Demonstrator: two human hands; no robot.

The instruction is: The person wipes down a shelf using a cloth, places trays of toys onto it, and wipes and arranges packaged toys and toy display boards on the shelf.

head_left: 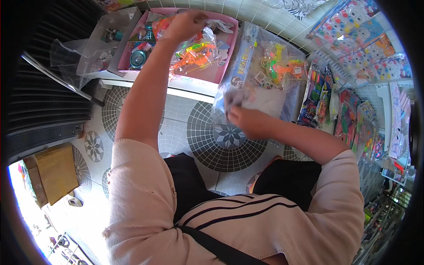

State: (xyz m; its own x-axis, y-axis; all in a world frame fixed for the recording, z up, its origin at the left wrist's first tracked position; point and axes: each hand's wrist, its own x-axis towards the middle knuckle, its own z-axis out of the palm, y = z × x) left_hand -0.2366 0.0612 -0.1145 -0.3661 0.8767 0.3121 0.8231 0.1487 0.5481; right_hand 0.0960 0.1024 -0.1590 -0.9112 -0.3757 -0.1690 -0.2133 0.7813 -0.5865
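My left hand (187, 26) is over the back of a pink box (229, 48), its fingers curled beside clear plastic packaging. What its fingers hold, if anything, is hidden. Orange and yellow-green toys in clear wrap (194, 57) lie in the box below it. My right hand (247, 121) is closed near the front edge of a plastic-covered package (245, 57), with a small, blurred item (233, 98) at its fingertips. On that package, behind my right hand, rest more bagged green and orange toys (282, 66).
A grey bin (117, 22) with small items stands left of the pink box. Packaged goods (320, 92) line the right side, with patterned sheets (353, 39) on the wire rack. A cardboard piece (57, 172) stands at left on the tiled floor (176, 115).
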